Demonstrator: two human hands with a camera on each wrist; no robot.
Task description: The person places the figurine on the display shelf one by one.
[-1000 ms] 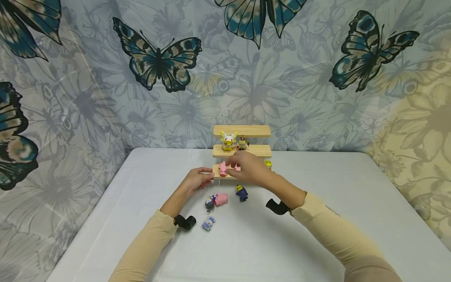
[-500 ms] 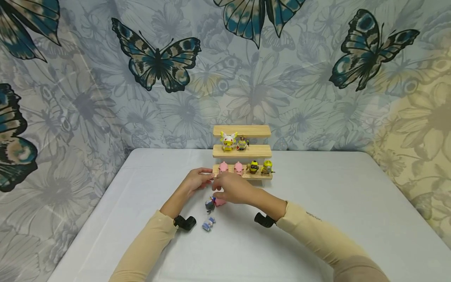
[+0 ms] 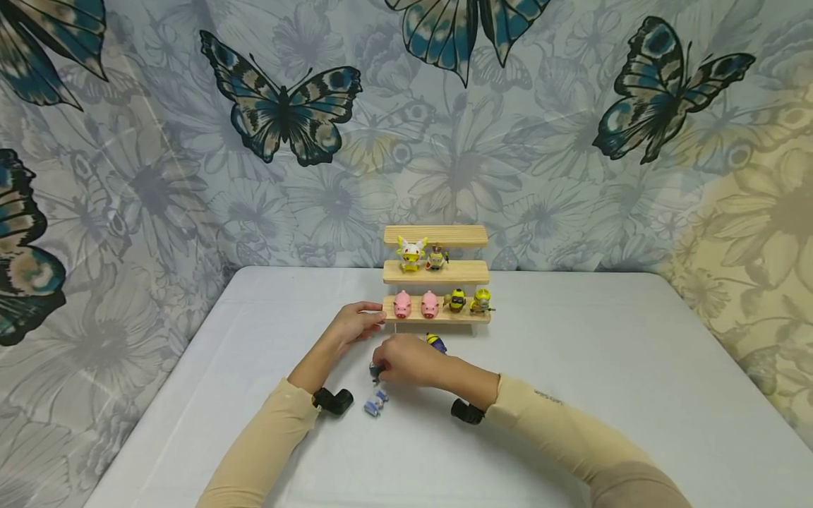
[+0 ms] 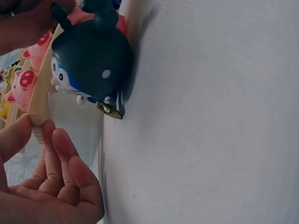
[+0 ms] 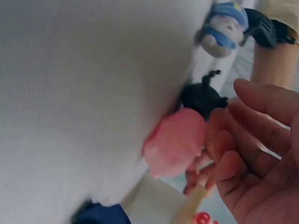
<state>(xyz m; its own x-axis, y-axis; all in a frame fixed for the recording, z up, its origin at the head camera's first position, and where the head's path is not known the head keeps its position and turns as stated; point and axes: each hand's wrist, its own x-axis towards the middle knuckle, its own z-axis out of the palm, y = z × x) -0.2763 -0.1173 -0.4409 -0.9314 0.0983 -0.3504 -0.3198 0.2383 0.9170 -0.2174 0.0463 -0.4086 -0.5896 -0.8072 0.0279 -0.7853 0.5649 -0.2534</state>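
My left hand (image 3: 356, 321) pinches the left end of the lowest tier of a wooden display shelf (image 3: 438, 320) between thumb and index finger. Over the table, my right hand (image 3: 409, 361) hovers with loosely bent fingers. Close to its fingertips in the right wrist view lies a pink pig figurine (image 5: 175, 142), which the hand hides from the head view. Touching or just beside that pig is a dark-hooded figurine (image 4: 93, 60) with a blue-and-white face. A small blue-and-white figurine (image 3: 376, 403) lies nearer the front. Behind the right hand, a yellow-and-navy figurine (image 3: 436, 343) is partly hidden.
On the lowest tier stand two pink pigs (image 3: 401, 305) and two yellow figurines (image 3: 456, 301). The middle tier carries a white-and-yellow horned figurine (image 3: 411, 255) and a crowned one (image 3: 436, 258). A butterfly-print cloth (image 3: 470, 162) hangs behind the white table (image 3: 603, 367).
My right hand has come down from the lowest tier to the figurines on the table, uncovering the second pig on the shelf. The left hand has kept its grip on the shelf end.
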